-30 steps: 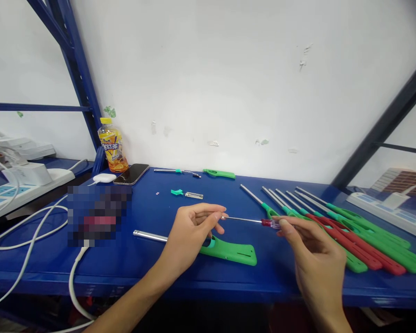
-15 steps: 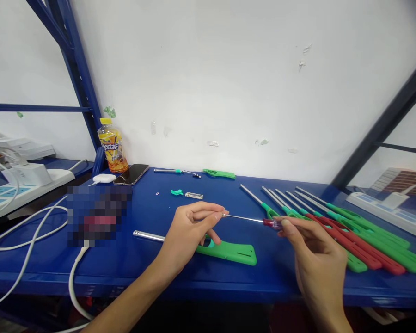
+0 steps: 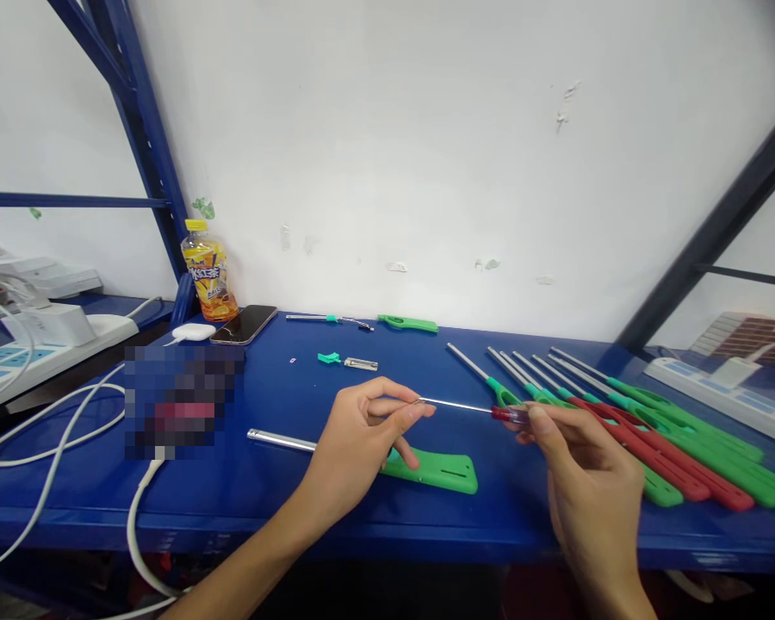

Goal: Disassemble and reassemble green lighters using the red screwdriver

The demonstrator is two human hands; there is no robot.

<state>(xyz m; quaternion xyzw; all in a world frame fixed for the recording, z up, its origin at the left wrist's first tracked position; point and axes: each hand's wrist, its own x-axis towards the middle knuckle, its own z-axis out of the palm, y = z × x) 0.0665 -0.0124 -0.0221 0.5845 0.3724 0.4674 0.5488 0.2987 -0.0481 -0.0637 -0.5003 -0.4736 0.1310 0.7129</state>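
My right hand (image 3: 591, 474) grips the red and clear handle of a screwdriver (image 3: 458, 405), its thin metal shaft pointing left. At the shaft's tip, the thumb and fingers of my left hand (image 3: 368, 439) are pinched together. Whatever small piece they hold there is too tiny to make out. Under my left hand lies a green long-necked lighter (image 3: 436, 471) with a metal tube, partly hidden by the hand. Beyond it are a teal trigger piece (image 3: 329, 357) and a small clear-and-metal part (image 3: 362, 365).
Several green and red lighters (image 3: 659, 430) lie in a row at right. At the back are a metal tube with wires (image 3: 313, 319) and a green lighter casing (image 3: 408, 324). A drink bottle (image 3: 210, 271), a phone (image 3: 245, 325) and white cables (image 3: 135, 508) occupy the left.
My left hand has shifted slightly right along the screwdriver's tip, uncovering more of the lighter's metal tube. My right hand keeps its hold on the handle, almost unmoved.
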